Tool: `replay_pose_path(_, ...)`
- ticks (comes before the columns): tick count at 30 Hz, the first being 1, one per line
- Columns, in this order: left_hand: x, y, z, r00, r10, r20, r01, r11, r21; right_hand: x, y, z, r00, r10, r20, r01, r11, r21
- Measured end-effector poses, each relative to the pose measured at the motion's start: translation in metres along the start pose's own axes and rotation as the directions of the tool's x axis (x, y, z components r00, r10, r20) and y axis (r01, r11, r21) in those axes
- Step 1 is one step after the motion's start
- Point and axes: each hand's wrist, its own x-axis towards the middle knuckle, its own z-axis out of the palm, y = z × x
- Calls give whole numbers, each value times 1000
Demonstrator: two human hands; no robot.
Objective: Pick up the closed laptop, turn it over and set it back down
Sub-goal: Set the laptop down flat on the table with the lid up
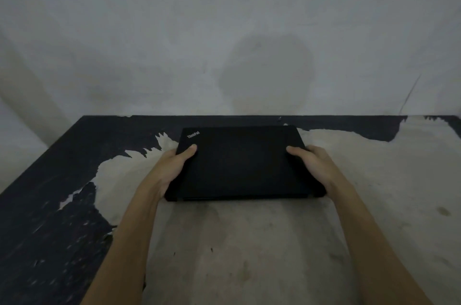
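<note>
Head view: both bare forearms reach forward over the worn table [249, 242]. The left hand [172, 167] clasps the left edge of the closed black laptop [242, 164], thumb on the lid; the right hand [311, 164] clasps the right edge the same way. Between the hands the laptop sits lid-up. The fingers are hidden beneath it, so whether it rests on the table or is lifted is unclear. Beyond the left thumb, the lid's corner reads "ThinkPad".

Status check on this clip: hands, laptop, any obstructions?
Left hand and right hand grip the closed laptop by its sides, thumbs on top. Logo side up, not yet turned. Nothing else on the table.
</note>
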Motion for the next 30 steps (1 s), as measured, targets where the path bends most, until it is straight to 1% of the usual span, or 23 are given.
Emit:
replay_pose_path(3,9,0,14,995,98,-35,-94,991,96,6,5,-6,992,-66,-106,53,991,-121)
replay_pose_path(5,19,-4,19,984,164,-73,-150,975,163,11,9,-11,982,-110,-152,81,979,-187)
replay_pose_path(9,31,-12,21,948,272,-163,-211,925,317,16,13,-12,961,-206,-184,139,936,-322)
replay_pose_path(13,31,-12,25,899,386,-205,-262,851,455,20,13,-12,946,-235,-224,131,907,-401)
replay_pose_path(20,33,-14,30,856,476,-200,-317,791,524,21,13,-11,918,-254,-305,96,888,-449)
replay_pose_path(27,38,-22,27,840,504,-202,-335,774,537,22,12,-9,900,-266,-344,33,832,-554)
replay_pose_path(30,37,-21,27,816,536,-216,-344,750,564,23,11,-9,895,-270,-354,7,804,-595)
